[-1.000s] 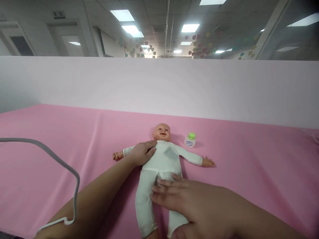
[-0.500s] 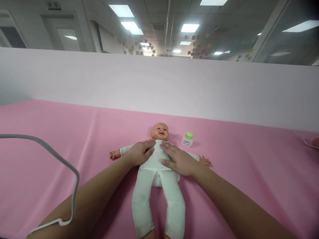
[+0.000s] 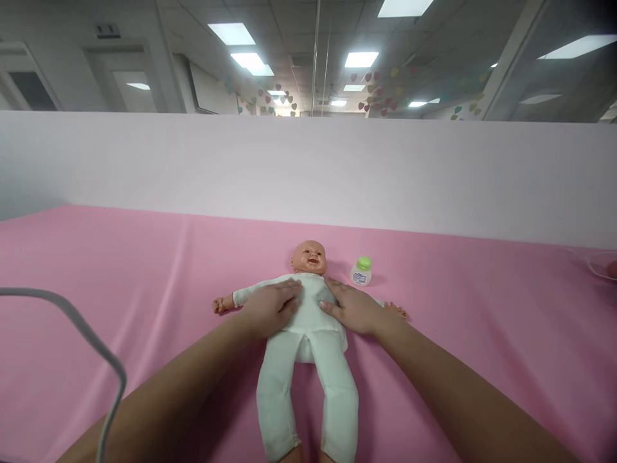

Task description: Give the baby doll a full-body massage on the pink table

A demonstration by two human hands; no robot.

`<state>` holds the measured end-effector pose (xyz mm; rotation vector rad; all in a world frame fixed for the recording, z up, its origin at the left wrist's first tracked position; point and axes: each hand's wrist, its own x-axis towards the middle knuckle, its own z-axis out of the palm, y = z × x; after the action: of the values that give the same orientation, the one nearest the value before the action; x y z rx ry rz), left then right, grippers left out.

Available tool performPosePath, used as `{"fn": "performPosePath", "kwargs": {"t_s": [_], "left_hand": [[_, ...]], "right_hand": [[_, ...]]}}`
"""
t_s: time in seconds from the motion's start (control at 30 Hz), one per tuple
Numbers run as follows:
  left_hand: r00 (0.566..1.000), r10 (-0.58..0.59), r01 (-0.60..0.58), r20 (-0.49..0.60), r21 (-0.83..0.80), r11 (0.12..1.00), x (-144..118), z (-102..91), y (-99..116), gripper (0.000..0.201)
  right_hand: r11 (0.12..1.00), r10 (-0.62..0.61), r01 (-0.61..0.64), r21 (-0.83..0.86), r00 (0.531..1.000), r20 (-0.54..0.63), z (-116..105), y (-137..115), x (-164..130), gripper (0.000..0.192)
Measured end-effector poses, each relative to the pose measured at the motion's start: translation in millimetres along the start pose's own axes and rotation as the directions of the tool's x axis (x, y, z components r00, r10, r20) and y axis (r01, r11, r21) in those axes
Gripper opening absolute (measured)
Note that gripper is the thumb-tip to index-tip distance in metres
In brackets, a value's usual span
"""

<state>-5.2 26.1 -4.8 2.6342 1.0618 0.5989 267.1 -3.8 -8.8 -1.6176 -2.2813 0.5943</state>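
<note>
A baby doll [image 3: 313, 308] in white cloth lies on its back, head away from me and arms spread. Flat against the left side of its chest rests my left hand [image 3: 272, 307], fingers stretched out. On the opposite side of the chest, my right hand [image 3: 354, 307] lies open with its fingers pointing up toward the doll's shoulder. Neither hand grips anything. Just beyond my right hand stands a small clear bottle [image 3: 361, 272] with a green cap and a printed label.
The doll lies on a pink sheet [image 3: 457, 334]. Behind it runs a low white wall [image 3: 308, 170]. A grey cable [image 3: 91, 334] loops across the lower left, over my left forearm. At the far right edge is a partly seen clear container [image 3: 598, 265].
My left hand has slid slightly down the chest toward me. My right hand has shifted outward to the right side of the chest. The grey cable has moved left and lower in view.
</note>
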Motion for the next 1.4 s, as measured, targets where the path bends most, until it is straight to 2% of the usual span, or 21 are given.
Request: {"fn": "performPosePath", "kwargs": {"t_s": [0.07,0.17,0.23,0.3,0.37,0.43,0.57,0.77,0.93,1.03,1.1,1.17,1.23,1.33,1.4], "left_hand": [[0.992,0.106,-0.103,0.066,-0.049,0.993,-15,-8.3,19,0.050],[0.921,0.366,-0.330,0.138,-0.227,0.916,-38,-19.9,38,0.052],[0.874,0.467,-0.403,0.131,-0.341,0.849,-48,-25.2,43,0.051],[0.860,0.496,-0.416,0.123,-0.396,0.818,-53,-26.8,41,0.050],[0.868,0.477,-0.395,0.135,-0.393,0.830,-52,-24.4,36,0.051],[0.898,0.415,-0.346,0.146,-0.348,0.872,-44,-19.3,29,0.057],[0.948,0.278,-0.243,0.158,-0.207,0.948,-15,-10.5,11,0.062],[0.986,0.101,-0.106,0.135,0.030,0.994,22,-4.9,-17,0.066],[0.996,-0.032,0.026,0.082,0.080,0.996,21,1.2,-36,0.072],[0.995,-0.071,0.064,0.067,0.104,0.992,18,2.8,-40,0.074],[0.995,-0.071,0.064,0.064,0.115,0.991,17,3.4,-40,0.075],[0.996,-0.068,0.060,0.064,0.117,0.991,17,4.3,-41,0.075],[0.995,-0.065,0.056,0.070,0.118,0.991,17,5.6,-42,0.076],[0.995,-0.067,0.057,0.071,0.127,0.990,17,8.1,-43,0.076],[0.994,-0.075,0.065,0.075,0.134,0.989,17,9.3,-43,0.076]], "right_hand": [[1.000,-0.001,0.001,0.009,1.000,-0.001,2,1,1,0.089],[1.000,-0.001,0.001,0.010,1.000,-0.013,4,1,1,0.091],[1.000,0.000,0.000,0.010,1.000,-0.017,5,1,2,0.093],[1.000,0.001,-0.001,0.010,1.000,-0.015,6,1,2,0.095],[1.000,0.001,-0.001,0.003,1.000,-0.015,6,0,2,0.097],[1.000,-0.003,0.002,-0.009,1.000,-0.019,5,-1,2,0.097],[1.000,-0.006,0.005,-0.022,1.000,-0.024,5,-3,2,0.098],[0.999,-0.002,0.002,-0.036,1.000,-0.005,9,-1,3,0.100],[0.997,0.062,-0.062,-0.053,0.998,-0.006,11,-9,5,0.103],[0.992,0.113,-0.112,-0.052,0.994,0.002,3,-22,-3,0.101],[0.992,0.118,-0.116,-0.043,0.992,0.048,-6,-36,-16,0.100],[0.998,0.061,-0.058,-0.022,0.989,0.136,-18,-53,-36,0.101],[0.996,-0.088,0.084,0.024,0.959,0.268,-29,-71,-57,0.099],[0.925,-0.380,0.333,0.185,0.842,0.384,-38,-91,-77,0.098],[0.877,-0.479,0.405,0.259,0.786,0.390,-35,-94,-76,0.097]]}}
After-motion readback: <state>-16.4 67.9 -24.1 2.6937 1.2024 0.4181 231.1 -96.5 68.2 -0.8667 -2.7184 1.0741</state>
